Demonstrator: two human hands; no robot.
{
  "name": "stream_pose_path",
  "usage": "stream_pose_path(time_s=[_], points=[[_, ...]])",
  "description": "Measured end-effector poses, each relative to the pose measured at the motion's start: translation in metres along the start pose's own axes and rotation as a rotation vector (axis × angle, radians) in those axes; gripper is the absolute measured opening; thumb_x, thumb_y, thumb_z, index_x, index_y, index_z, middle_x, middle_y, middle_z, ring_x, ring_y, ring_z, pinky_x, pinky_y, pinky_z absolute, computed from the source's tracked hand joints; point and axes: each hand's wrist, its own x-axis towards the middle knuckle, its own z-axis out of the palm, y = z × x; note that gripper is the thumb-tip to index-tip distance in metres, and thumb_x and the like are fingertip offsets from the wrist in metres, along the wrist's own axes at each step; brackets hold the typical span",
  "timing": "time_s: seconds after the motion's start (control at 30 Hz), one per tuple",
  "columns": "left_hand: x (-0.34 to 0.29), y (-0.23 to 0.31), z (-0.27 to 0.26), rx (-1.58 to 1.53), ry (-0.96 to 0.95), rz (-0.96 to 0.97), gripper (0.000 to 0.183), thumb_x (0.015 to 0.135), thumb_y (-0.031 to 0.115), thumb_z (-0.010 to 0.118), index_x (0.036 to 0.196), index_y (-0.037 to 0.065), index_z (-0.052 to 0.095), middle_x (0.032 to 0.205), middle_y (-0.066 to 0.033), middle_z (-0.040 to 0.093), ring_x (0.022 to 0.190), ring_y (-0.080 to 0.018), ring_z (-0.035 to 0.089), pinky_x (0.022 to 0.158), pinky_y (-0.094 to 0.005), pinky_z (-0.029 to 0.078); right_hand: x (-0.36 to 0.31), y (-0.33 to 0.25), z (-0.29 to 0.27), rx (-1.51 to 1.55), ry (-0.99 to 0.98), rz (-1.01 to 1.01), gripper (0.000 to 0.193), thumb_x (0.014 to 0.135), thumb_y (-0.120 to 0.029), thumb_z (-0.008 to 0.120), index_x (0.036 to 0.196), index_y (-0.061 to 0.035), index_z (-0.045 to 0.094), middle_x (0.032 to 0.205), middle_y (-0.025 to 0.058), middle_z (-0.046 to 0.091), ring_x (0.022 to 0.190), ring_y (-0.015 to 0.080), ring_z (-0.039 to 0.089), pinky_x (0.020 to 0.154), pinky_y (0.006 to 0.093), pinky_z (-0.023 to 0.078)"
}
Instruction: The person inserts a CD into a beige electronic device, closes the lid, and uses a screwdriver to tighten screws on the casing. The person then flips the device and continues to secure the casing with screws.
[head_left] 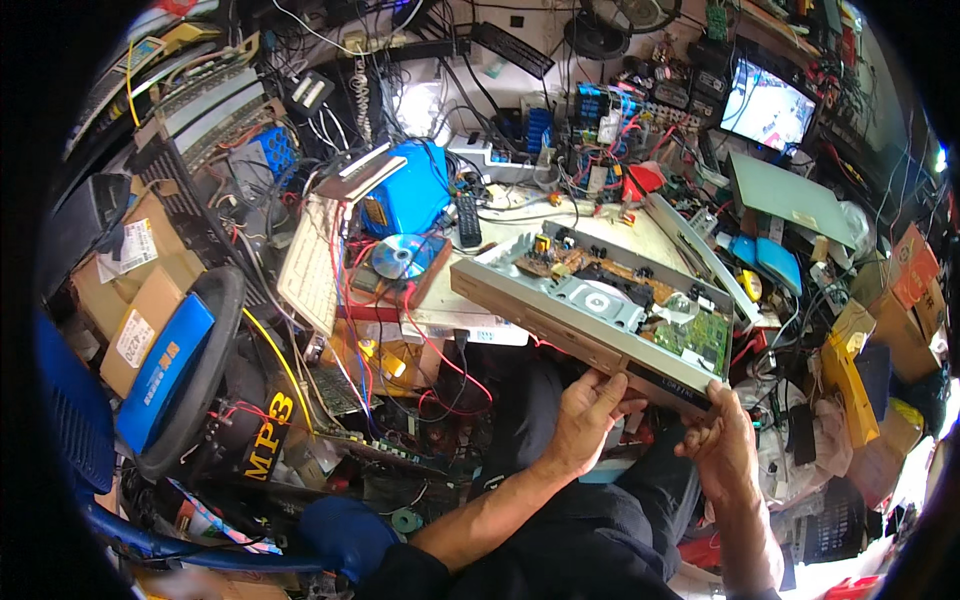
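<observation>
A disc player (540, 322) without its top cover is tilted toward me, its far side over the workbench (505, 208). Inside it I see a disc drive (596, 302), brown circuit boards and a green circuit board (702, 338). My left hand (590, 422) is closed on the lower edge of the front panel, thumb on the face and fingers partly hidden beneath. At the right front corner my right hand (722, 438) grips the player, with its fingers curled under the dark display window.
Left on the bench are a shiny disc (403, 256), a black remote control (468, 220), a white keyboard (308, 264) and a blue box (408, 188). A lit screen (768, 106) stands at the back right. Loose red wires hang by the bench front, and a speaker rim (200, 370) stands left.
</observation>
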Motion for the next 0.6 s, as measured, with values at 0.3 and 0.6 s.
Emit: stream_pose_path(time_s=[0.3,0.6], points=[[-0.007,0.022,-0.027,-0.121,-0.032,0.022,0.046,0.109,0.033,0.059,0.143,0.005,0.046,0.135,-0.0083,0.059,0.123,-0.0209,0.061,0.107,-0.0437,0.051,-0.003,0.026,-0.012,-0.007,-0.074,-0.020,0.047,0.098,-0.031,0.059,0.120,0.0095,0.061,0.080,0.0117,0.066,0.055,0.0147,0.055,0.054,0.0323,0.055],[-0.021,0.036,-0.021,0.247,0.319,-0.083,0.057,0.094,0.018,0.077,0.141,0.006,0.049,0.121,-0.0022,0.064,0.103,-0.0135,0.064,0.085,-0.0308,0.054,-0.068,0.085,-0.003,-0.168,0.052,-0.127,0.019,0.102,-0.026,0.064,0.094,-0.0082,0.064,0.068,-0.0019,0.054,0.059,0.0083,0.049,0.056,0.0263,0.042]])
